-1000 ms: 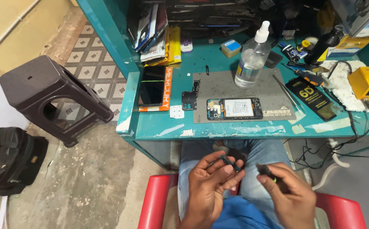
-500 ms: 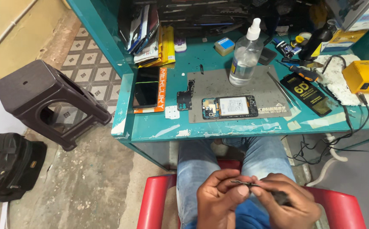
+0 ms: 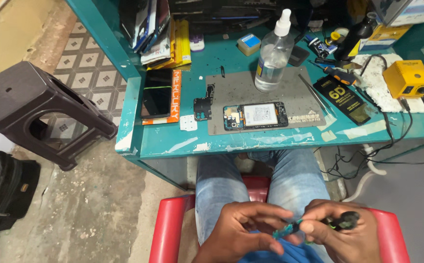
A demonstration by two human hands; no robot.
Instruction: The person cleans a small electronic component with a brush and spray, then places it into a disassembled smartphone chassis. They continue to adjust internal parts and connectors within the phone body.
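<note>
A small green part (image 3: 285,230) is pinched between the fingers of the left hand (image 3: 243,231) and the right hand (image 3: 341,234), low over the lap. A dark tool (image 3: 344,221) is gripped in the right hand. An opened phone (image 3: 255,116) is left on the table (image 3: 173,141).

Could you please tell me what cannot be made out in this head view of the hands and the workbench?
- Small teal part pinched between both hands: too small and blurred to identify.
- Left hand: wrist cut off by the bottom edge.
- Right hand: its grip hides most of the dark tool.
- Opened phone on the grey mat: inner parts too small.
</note>
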